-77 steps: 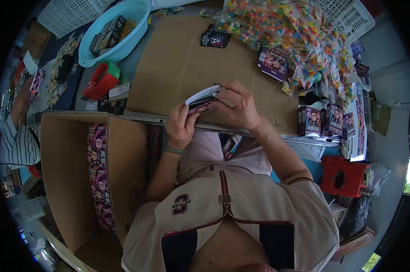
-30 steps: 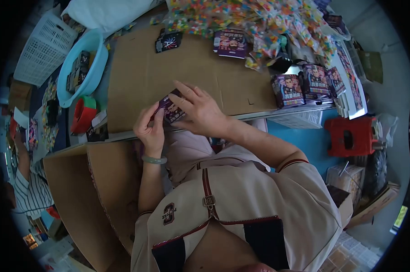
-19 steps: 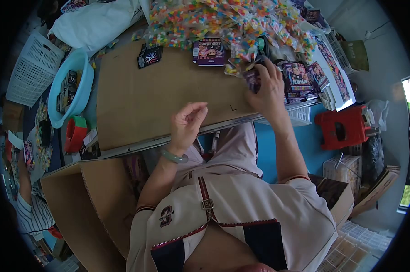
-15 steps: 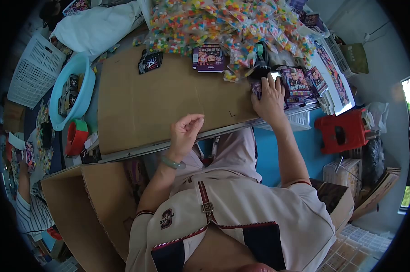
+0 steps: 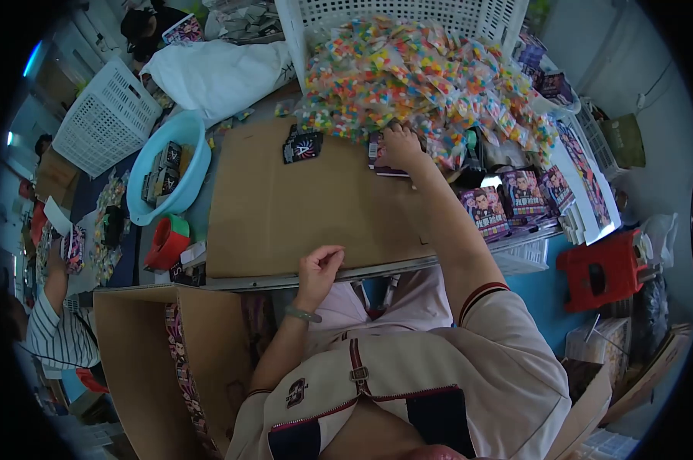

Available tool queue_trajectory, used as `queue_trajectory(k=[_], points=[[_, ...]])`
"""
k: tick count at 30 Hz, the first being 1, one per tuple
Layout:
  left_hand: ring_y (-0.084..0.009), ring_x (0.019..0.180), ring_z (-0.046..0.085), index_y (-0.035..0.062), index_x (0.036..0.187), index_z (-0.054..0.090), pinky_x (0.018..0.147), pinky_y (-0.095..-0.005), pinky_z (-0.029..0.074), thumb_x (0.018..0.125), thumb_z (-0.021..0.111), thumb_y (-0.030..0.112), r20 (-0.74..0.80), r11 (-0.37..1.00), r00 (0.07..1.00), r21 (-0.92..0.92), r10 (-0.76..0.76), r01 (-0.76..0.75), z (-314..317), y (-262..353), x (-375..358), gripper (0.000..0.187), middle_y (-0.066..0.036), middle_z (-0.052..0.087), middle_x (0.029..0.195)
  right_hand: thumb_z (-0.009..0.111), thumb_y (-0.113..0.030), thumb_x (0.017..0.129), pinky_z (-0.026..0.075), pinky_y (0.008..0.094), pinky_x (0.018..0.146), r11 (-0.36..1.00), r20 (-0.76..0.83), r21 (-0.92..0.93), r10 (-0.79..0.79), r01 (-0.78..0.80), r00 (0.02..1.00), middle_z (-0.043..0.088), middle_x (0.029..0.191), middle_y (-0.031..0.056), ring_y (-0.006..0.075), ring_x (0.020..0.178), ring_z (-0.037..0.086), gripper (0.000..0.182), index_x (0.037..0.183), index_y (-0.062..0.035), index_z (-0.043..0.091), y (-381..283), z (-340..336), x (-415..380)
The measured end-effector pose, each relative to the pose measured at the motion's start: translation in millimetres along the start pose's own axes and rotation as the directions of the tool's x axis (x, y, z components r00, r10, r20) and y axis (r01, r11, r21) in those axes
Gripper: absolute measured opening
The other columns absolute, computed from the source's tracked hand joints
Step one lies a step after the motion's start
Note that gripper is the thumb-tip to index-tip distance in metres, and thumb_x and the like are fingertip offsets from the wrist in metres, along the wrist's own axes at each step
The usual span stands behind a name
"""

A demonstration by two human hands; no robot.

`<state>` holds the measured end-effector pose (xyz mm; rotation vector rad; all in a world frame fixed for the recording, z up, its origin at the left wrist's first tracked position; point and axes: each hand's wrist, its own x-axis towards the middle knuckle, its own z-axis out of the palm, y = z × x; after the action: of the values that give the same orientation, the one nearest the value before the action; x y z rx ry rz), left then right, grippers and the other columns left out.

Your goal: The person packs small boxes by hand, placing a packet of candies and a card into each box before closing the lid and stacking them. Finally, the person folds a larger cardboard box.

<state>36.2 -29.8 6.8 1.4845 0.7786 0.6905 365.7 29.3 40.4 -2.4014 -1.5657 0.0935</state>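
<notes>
My right hand [image 5: 402, 147] reaches forward over a purple printed box [image 5: 377, 156] at the edge of the candy-packet pile. Its fingers are bent over the box and hide most of it. My left hand [image 5: 320, 272] hovers by the near table edge, its fingers curled in towards the thumb with nothing visible in them. Black cards [image 5: 303, 147] lie on the brown cardboard sheet [image 5: 316, 207], to the left of the purple box. More purple boxes with cartoon figures [image 5: 487, 214] stand together at the right end of the table.
Clear packets of coloured candy [image 5: 415, 77] are heaped before a white crate [image 5: 291, 31]. A blue basin [image 5: 195, 180] holds black packs; near it sits a red-and-green tape roll [image 5: 167, 244]. An open carton [image 5: 131, 345] stands at lower left, a red stool [image 5: 601, 270] at right. Another person's striped sleeve [image 5: 47, 326] shows at far left.
My right hand has left the purple boxes on the right and moved left and forward onto the single purple box. My left hand stays near the table edge. The view has tilted up.
</notes>
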Motion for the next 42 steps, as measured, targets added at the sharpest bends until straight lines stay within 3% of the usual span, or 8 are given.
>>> queue_trajectory(k=[10,12,17,22,28,31,37,42], points=[[-0.0118,0.083,0.065,0.0006,0.110,0.066,0.070,-0.0240,0.052,0.092,0.062,0.009,0.020,0.993,0.998,0.100,-0.067,0.065,2,1,15,0.020,-0.007,0.068,0.096,0.084,-0.032,0.063,0.047,0.0441,0.086,0.988,-0.162,0.008,-0.153,0.157,0.975,0.060,0.108,0.0168,0.0354,0.103,0.058,0.044,0.090,-0.0023,0.066,-32,-3,-49],[-0.0279,0.099,0.063,-0.0016,0.121,0.058,0.080,-0.0339,0.052,0.090,0.060,0.006,-0.162,0.819,0.849,0.404,0.502,-0.407,10,15,24,0.032,-0.019,0.063,0.110,0.077,-0.020,0.070,0.046,0.0451,0.081,0.950,-0.239,0.162,-0.225,0.267,0.945,0.065,0.088,0.0131,0.0336,0.092,0.062,0.025,0.086,-0.0037,0.067,-56,-10,-71],[-0.0399,0.112,0.056,-0.0045,0.133,0.046,0.088,-0.0421,0.049,0.090,0.058,0.004,-0.163,0.726,0.789,0.531,0.593,-0.436,13,44,26,0.045,-0.027,0.055,0.122,0.070,-0.006,0.069,0.041,0.0389,0.083,0.737,-0.612,0.269,-0.366,0.620,0.701,0.063,0.077,0.0065,0.0256,0.076,0.060,0.011,0.080,-0.0069,0.067,-127,-32,-134],[-0.0413,0.104,0.060,-0.0055,0.132,0.046,0.084,-0.0410,0.051,0.089,0.059,0.003,-0.131,0.705,0.785,0.546,0.606,-0.453,3,44,4,0.046,-0.027,0.056,0.120,0.072,-0.007,0.068,0.041,0.0387,0.081,0.620,-0.575,0.457,-0.342,0.638,0.743,0.063,0.079,0.0061,0.0249,0.080,0.060,0.013,0.080,-0.0072,0.066,-139,-30,-154],[-0.0108,0.092,0.060,-0.0020,0.127,0.053,0.080,-0.0255,0.050,0.098,0.054,0.007,-0.484,0.886,0.774,0.003,0.407,-0.464,0,61,-3,0.031,-0.008,0.065,0.105,0.077,-0.003,0.068,0.047,0.0369,0.077,0.695,-0.707,0.330,-0.266,0.638,0.655,0.064,0.094,0.0082,0.0239,0.076,0.062,0.036,0.101,-0.0043,0.063,-134,-32,-161],[-0.0117,0.101,0.059,-0.0014,0.129,0.051,0.089,-0.0267,0.047,0.099,0.052,0.008,-0.373,0.907,0.855,-0.076,0.360,-0.415,-4,49,-9,0.032,-0.009,0.063,0.113,0.071,0.001,0.083,0.052,0.0226,0.067,0.315,-0.090,0.945,0.003,0.085,0.996,0.066,0.094,0.0074,0.0091,0.078,0.062,0.033,0.112,-0.0001,0.055,-133,-11,-180],[-0.0066,0.088,0.056,-0.0001,0.123,0.056,0.077,-0.0213,0.047,0.098,0.054,0.008,-0.390,0.907,0.877,-0.191,0.281,-0.375,-1,34,8,0.026,-0.005,0.063,0.102,0.069,0.003,0.084,0.052,0.0234,0.070,0.259,-0.227,0.942,0.030,0.212,0.973,0.067,0.099,0.0108,0.0099,0.081,0.063,0.050,0.126,-0.0004,0.042,-128,13,-181],[-0.0032,0.080,0.052,0.0019,0.106,0.059,0.070,-0.0188,0.044,0.097,0.057,0.010,-0.402,0.885,0.843,-0.141,0.358,-0.444,-12,41,21,0.012,0.000,0.060,0.092,0.077,-0.006,0.078,0.053,0.0246,0.060,0.349,-0.285,0.895,-0.031,0.278,0.958,0.070,0.077,0.0096,0.0094,0.066,0.065,0.017,0.090,0.0009,0.068,-127,0,-166]])
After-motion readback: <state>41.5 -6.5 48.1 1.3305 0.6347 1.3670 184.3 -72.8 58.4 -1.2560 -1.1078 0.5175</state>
